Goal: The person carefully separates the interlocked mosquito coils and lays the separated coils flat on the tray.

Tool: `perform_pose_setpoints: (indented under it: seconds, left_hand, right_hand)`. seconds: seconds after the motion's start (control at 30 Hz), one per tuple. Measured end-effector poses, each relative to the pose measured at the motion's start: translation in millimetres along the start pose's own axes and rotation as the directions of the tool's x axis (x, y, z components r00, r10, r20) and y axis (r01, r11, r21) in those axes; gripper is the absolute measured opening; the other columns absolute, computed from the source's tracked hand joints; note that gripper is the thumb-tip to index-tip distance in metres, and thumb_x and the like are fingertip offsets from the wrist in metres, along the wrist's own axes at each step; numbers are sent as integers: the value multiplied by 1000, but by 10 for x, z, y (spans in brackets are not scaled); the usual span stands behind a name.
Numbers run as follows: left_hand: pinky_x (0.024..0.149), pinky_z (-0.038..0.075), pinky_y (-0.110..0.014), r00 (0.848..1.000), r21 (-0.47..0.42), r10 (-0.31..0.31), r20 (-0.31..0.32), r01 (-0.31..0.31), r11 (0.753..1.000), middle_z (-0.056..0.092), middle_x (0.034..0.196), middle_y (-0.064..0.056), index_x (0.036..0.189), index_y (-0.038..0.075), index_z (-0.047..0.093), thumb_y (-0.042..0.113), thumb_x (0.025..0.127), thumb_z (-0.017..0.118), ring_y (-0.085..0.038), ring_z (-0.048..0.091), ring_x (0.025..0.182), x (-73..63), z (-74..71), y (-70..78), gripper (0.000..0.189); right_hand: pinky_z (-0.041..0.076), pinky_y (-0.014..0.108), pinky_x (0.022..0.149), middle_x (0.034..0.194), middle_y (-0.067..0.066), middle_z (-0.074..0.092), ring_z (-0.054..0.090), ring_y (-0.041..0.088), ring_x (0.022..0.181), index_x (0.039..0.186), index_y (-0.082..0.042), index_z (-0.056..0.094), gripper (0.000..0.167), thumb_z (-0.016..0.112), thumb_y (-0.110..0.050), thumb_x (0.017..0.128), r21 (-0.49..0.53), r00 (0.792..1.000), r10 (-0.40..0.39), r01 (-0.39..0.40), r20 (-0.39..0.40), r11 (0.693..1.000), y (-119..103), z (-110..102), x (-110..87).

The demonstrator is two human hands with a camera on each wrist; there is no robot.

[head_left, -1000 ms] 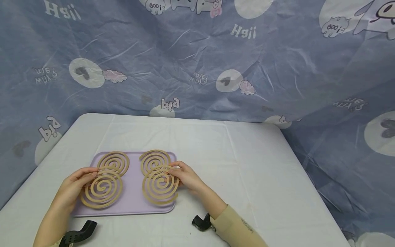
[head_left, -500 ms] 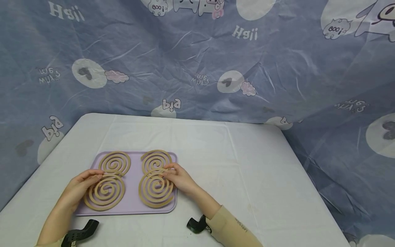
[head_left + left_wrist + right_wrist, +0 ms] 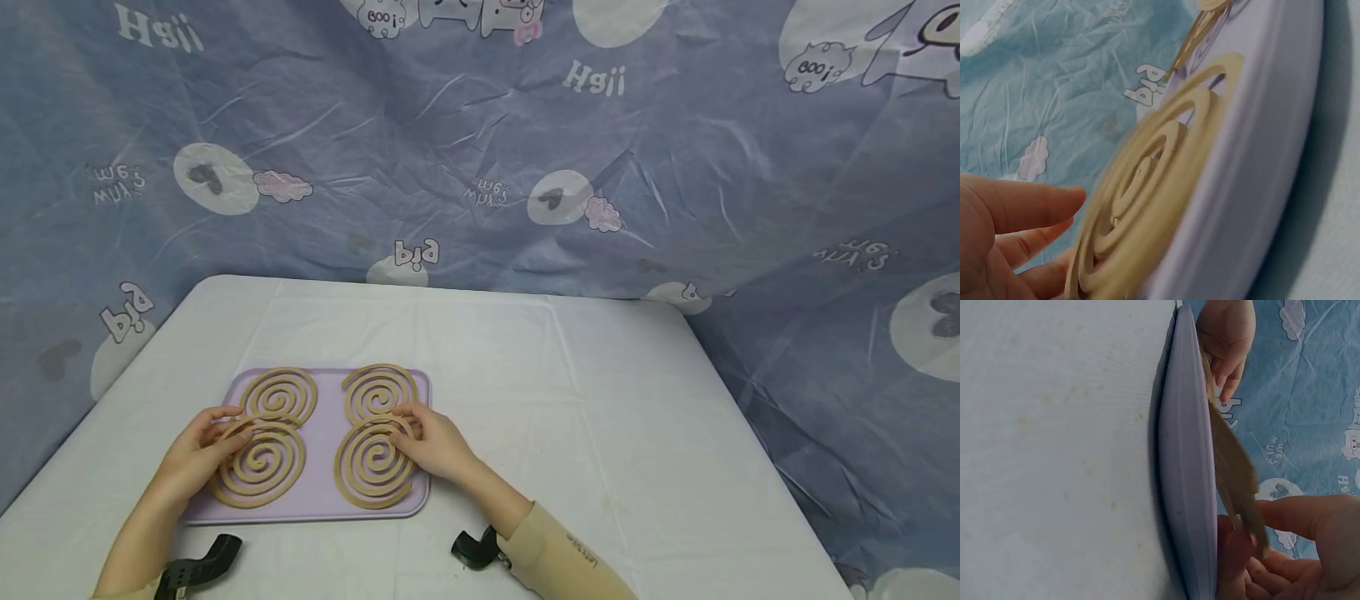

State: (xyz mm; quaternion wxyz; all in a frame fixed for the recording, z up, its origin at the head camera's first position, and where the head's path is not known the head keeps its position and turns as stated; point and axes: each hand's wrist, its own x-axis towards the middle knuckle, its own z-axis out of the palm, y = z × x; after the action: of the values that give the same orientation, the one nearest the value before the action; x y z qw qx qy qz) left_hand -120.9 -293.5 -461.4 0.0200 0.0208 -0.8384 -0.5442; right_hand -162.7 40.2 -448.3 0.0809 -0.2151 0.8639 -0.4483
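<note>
Four tan mosquito coils lie on or over a lilac tray (image 3: pixel 320 483). My left hand (image 3: pixel 187 462) is at the left edge of the near-left coil (image 3: pixel 261 463), thumb and forefinger spread apart. In the left wrist view that coil (image 3: pixel 1166 231) rests along the tray, and the thumb stands off its face. My right hand (image 3: pixel 438 443) pinches the near-right coil (image 3: pixel 377 463) by its upper right edge. The right wrist view shows this coil (image 3: pixel 1235 472) tilted up from the tray, between thumb and fingers. Behind are the far-left coil (image 3: pixel 278 400) and far-right coil (image 3: pixel 379 398).
The tray sits on the left part of a white-covered table (image 3: pixel 570 433). A blue printed curtain (image 3: pixel 465 167) hangs behind the table and along its right side. Black wrist mounts (image 3: pixel 197 568) show below both hands.
The near-left coil moved slightly right and settled on the tray; the left thumb and forefinger parted. The right hand moved left and nearer with its coil, which lowered toward the tray.
</note>
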Motion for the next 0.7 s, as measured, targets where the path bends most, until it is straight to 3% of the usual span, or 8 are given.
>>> perform_pose_setpoints:
  seconds: [0.1, 0.17, 0.27, 0.33, 0.47, 0.63, 0.7]
  left_hand:
    - [62, 45, -19, 1000, 127, 13, -21, -10, 992, 60, 113, -16, 130, -3, 43, 23, 93, 60, -5, 53, 85, -29, 11, 34, 47]
    - [67, 44, -20, 999, 222, 15, -30, -8, 975, 54, 124, -25, 131, -1, 45, 28, 93, 59, -15, 54, 95, -58, 10, 70, 49]
    - [78, 47, -35, 1000, 283, 7, -16, -2, 959, 48, 131, -27, 133, 0, 46, 33, 94, 57, -38, 54, 107, -91, 0, 124, 52]
    - [83, 46, -49, 1000, 303, 3, -7, -1, 953, 47, 131, -29, 133, 0, 46, 36, 94, 56, -47, 50, 111, -107, -7, 156, 54]
    - [85, 40, -61, 1000, 318, 15, -5, -13, 948, 49, 128, -31, 133, -1, 46, 37, 93, 57, -50, 49, 111, -121, -21, 196, 56]
    - [82, 43, -59, 998, 316, 58, -24, -47, 948, 52, 123, -31, 130, -2, 50, 33, 94, 57, -49, 53, 107, -111, -34, 219, 51]
    - [82, 46, -52, 996, 323, 79, -33, -64, 944, 55, 121, -30, 129, -1, 51, 33, 94, 57, -48, 54, 105, -96, -34, 243, 49]
  right_hand:
    - [48, 20, 61, 103, 4, 66, 60, 5, 76, 123, -8, 57, 41, 66, -25, 86, -31, 1000, 12, -12, -2, 999, -17, -16, -26]
    - [49, 21, 66, 107, 4, 65, 62, 7, 82, 124, -8, 55, 44, 66, -25, 86, -34, 1000, 20, -19, 12, 999, -23, -32, -48]
    - [49, 24, 76, 115, 6, 63, 62, 11, 94, 128, -8, 51, 48, 65, -26, 86, -33, 999, 19, -18, 47, 999, -25, -67, -82]
    - [48, 27, 81, 116, 6, 62, 61, 13, 98, 130, -8, 49, 51, 65, -29, 86, -40, 997, 25, -23, 70, 999, -31, -99, -106]
    - [46, 33, 87, 113, 5, 62, 58, 16, 102, 132, -8, 48, 54, 65, -32, 86, -32, 995, 36, -33, 90, 999, -46, -162, -145]
    - [46, 34, 88, 114, 6, 62, 57, 20, 107, 133, -8, 48, 55, 66, -32, 86, -23, 995, 38, -36, 93, 999, -53, -226, -175]
    - [47, 32, 86, 117, 7, 60, 57, 21, 108, 133, -8, 47, 55, 66, -31, 86, -23, 995, 37, -35, 97, 999, -43, -260, -182]
